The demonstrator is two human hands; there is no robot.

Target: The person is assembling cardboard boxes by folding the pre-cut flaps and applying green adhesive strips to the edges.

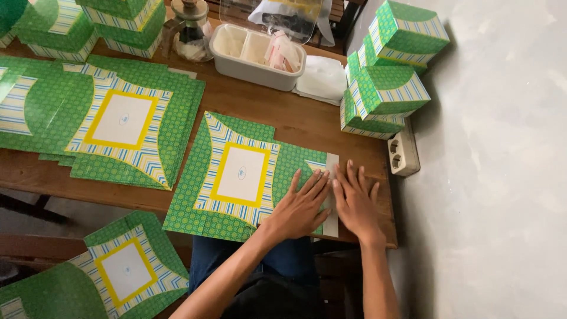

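A flat green cardboard box blank (236,171) with a yellow-framed white square lies on the wooden table (295,115) in front of me. My left hand (300,208) presses flat on its right flap, fingers spread. My right hand (356,204) lies flat beside it, over the blank's white glue strip (332,162) at the right edge. Both hands rest palm down and hold nothing.
A stack of flat blanks (124,121) lies at left, more (118,269) on a seat below. Folded green boxes (387,88) pile at right and at the far left (88,26). A white tray (254,56), a glass jar (190,32), a power strip (403,153) and a grey wall (502,177) are nearby.
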